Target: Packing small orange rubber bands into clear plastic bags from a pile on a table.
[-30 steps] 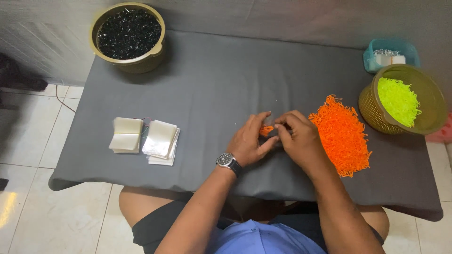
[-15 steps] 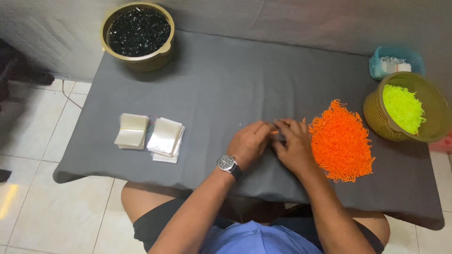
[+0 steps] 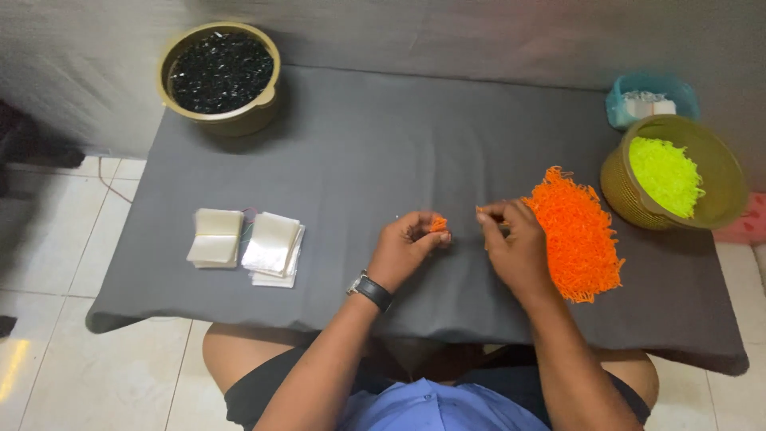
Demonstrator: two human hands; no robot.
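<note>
Pinching small orange curly plastic piece (image 3: 438, 224): left hand (image 3: 407, 247) fingers, over grey tabletop (image 3: 359, 160). Right hand (image 3: 515, 243): fingers pinched beside loose orange curly-piece heap (image 3: 574, 235); contents indiscernible.

Grey worktop (image 3: 383, 136). Far left corner: olive bowl (image 3: 219, 77) of black bits. Left front: two stacks of clear pouches (image 3: 246, 246), side by side. Right edge: olive basket (image 3: 674, 172) holding neon-green strands (image 3: 666, 174); teal tub (image 3: 650, 98) just behind it. Tiled floor (image 3: 56, 231) on the left.
</note>
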